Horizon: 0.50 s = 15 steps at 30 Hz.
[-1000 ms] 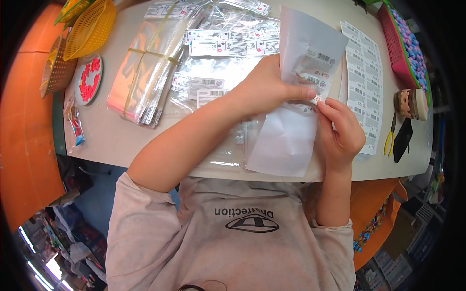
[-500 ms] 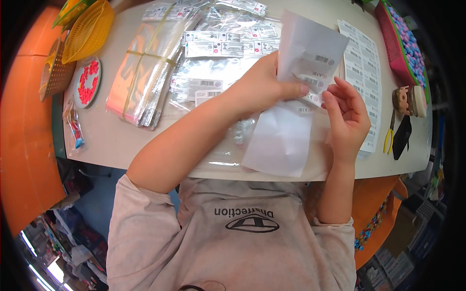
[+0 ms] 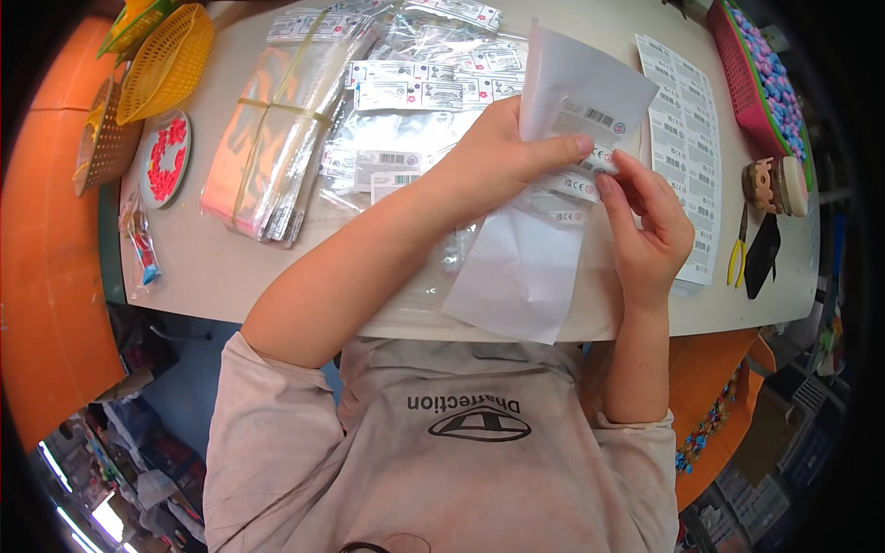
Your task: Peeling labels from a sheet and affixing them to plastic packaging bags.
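Observation:
My left hand (image 3: pixel 502 157) grips a white backing sheet of barcode labels (image 3: pixel 590 78), thumb on top and fingers behind. The sheet is bent, and its blank lower part (image 3: pixel 521 276) hangs down to the table's near edge. At the sheet's right side, my right hand (image 3: pixel 653 235) has its thumb and forefinger closed on the edge of a barcode label (image 3: pixel 576 182). Whether that label has come loose there, I cannot tell. Clear plastic bags with printed header strips (image 3: pixel 406 92) lie to the left of the sheet, some bearing barcode labels.
A banded stack of clear bags (image 3: pixel 267 138) lies left. Beyond it are a plate of red pieces (image 3: pixel 186 161) and yellow baskets (image 3: pixel 171 64). On the right are more label sheets (image 3: pixel 687 157), a pink basket of coloured pieces (image 3: pixel 733 74), a jar (image 3: pixel 791 184) and yellow-handled pliers (image 3: pixel 737 263).
My right hand has moved slightly left and its fingertips have closed on the label edge. My left thumb has shifted up a little, and the sheet's lower part has swung left.

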Available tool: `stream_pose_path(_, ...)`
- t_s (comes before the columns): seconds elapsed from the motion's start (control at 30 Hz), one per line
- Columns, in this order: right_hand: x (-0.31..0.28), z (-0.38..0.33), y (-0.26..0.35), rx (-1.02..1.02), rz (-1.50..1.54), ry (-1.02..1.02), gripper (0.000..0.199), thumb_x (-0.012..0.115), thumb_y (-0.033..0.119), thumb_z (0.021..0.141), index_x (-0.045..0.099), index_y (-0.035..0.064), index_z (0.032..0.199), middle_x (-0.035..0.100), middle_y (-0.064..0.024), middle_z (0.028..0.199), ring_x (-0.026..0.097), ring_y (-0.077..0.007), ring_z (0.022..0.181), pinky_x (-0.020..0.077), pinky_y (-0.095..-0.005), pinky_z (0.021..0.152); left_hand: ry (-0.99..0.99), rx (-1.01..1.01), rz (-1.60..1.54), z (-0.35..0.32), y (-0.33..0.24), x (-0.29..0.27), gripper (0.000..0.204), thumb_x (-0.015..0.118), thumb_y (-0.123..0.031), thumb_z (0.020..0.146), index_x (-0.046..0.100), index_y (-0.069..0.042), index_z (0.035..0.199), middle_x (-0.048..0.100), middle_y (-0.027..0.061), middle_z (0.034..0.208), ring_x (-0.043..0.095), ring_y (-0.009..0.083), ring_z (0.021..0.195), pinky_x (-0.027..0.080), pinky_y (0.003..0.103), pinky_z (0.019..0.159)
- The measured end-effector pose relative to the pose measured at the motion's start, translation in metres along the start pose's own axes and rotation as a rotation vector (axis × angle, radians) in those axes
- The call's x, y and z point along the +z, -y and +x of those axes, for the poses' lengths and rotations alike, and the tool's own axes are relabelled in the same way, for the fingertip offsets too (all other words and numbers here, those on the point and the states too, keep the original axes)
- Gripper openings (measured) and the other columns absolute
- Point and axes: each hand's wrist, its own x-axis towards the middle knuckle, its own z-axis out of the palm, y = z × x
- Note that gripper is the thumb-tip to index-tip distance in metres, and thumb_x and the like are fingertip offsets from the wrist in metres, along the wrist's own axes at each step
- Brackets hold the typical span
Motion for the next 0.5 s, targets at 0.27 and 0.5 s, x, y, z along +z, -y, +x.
stream_pose_path(0.27,-0.0048,-0.001,0.0006,-0.08,-0.158,0.048,0.022,0.072,-0.005,0.082,0.071,-0.0019,0.103,0.07,-0.0083,0.096,0.065,-0.0116,0.081,0.0519,-0.0228,0.072,0.023,0.037,0.083,0.001,0.0063,-0.0025,0.036,0.067,-0.012,0.087,0.059,0.004,0.118,0.067,0.0105,0.107,0.064,0.016,0.096,0.051,0.031,0.085)
stream_pose_path(0.5,-0.0001,-0.0037,0.0032,-0.259,-0.352,-0.027,0.022,0.074,-0.006,0.078,0.072,-0.0001,0.098,0.072,-0.0115,0.094,0.069,-0.0173,0.083,0.0541,-0.0265,0.073,-0.039,0.047,0.112,0.0,0.0075,0.0018,0.032,0.067,-0.012,0.087,0.06,0.004,0.114,0.069,0.012,0.104,0.065,0.0166,0.093,0.053,0.031,0.082)
